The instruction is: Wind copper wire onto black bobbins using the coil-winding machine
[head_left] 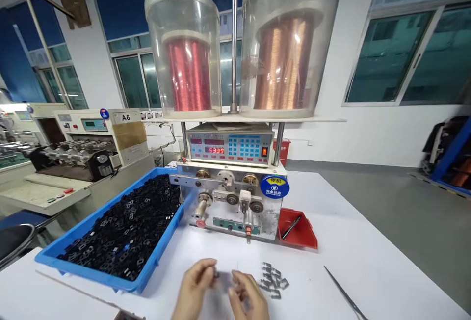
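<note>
My left hand [195, 288] is closed in a pinch over the white table. A small dark piece [216, 274] shows at its fingertips, too small and blurred to name. Beside it, my right hand [250, 296] has its fingers curled toward the thumb; what lies within them is hidden. The two hands are a short gap apart. Just right of my right hand lies a loose group of small grey angular metal pieces [272, 278]. Behind both hands stands a coil winding machine [235, 197] with a lit red display [216, 150].
A blue tray [150, 273] full of small black parts sits at left. Tweezers [344, 291] lie at right. A red bin [309, 234] holding a black pen [291, 226] stands beside the machine. Red wire [189, 74] and copper wire [283, 65] spools sit above in clear covers.
</note>
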{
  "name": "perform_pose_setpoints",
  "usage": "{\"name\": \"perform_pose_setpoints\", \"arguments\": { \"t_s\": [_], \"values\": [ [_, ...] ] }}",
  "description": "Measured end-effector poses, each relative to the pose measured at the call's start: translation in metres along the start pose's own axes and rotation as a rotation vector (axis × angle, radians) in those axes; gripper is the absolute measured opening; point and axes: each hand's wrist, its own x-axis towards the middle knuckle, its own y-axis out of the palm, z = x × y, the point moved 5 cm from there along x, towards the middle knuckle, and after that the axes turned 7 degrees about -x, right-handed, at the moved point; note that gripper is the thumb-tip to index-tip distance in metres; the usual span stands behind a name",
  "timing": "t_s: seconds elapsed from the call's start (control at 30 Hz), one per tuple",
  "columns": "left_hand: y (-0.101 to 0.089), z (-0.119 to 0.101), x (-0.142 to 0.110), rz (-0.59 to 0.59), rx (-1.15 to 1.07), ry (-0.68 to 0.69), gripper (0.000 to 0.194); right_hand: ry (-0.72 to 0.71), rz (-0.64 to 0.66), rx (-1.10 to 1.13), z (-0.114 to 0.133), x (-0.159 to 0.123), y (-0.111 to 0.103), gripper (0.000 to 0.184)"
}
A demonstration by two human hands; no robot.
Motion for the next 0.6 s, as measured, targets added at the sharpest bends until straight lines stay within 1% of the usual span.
{"name": "perform_pose_setpoints", "arguments": {
  "t_s": [0.03,0.07,0.1,0.13,0.2,0.27,0.37,0.43,0.53,0.6],
  "values": [
    [0.019,0.013,-0.005,0.047,-0.078,-0.048,0.045,0.000,0.066,0.029,0.004,0.002,0.005,0.029],
    [0.033,0.022,-0.009,0.072,-0.141,-0.071,0.043,0.008,0.122,0.035,0.007,0.004,0.006,0.029],
    [0.042,0.028,-0.011,0.078,-0.177,-0.077,0.040,0.020,0.167,0.025,0.007,0.005,0.006,0.027],
    [0.047,0.031,-0.013,0.082,-0.195,-0.070,0.038,0.035,0.195,0.009,0.007,0.006,0.004,0.025],
    [0.049,0.032,-0.015,0.090,-0.196,-0.045,0.034,0.064,0.204,-0.014,0.004,0.006,-0.002,0.024],
    [0.045,0.031,-0.017,0.096,-0.192,-0.030,0.031,0.078,0.191,-0.022,0.003,0.004,-0.005,0.023],
    [0.040,0.033,-0.018,0.056,-0.217,-0.034,0.030,0.062,0.193,-0.012,0.005,0.001,-0.003,0.023],
    [0.038,0.037,-0.019,0.031,-0.229,-0.038,0.031,0.065,0.157,0.012,0.006,-0.001,-0.001,0.023],
    [0.038,0.044,-0.018,0.019,-0.221,-0.033,0.031,0.113,0.073,0.057,0.003,-0.002,0.000,0.028],
    [0.038,0.046,-0.017,0.048,-0.215,-0.034,0.031,0.148,0.064,0.063,-0.001,-0.003,0.001,0.029]
  ]
}}
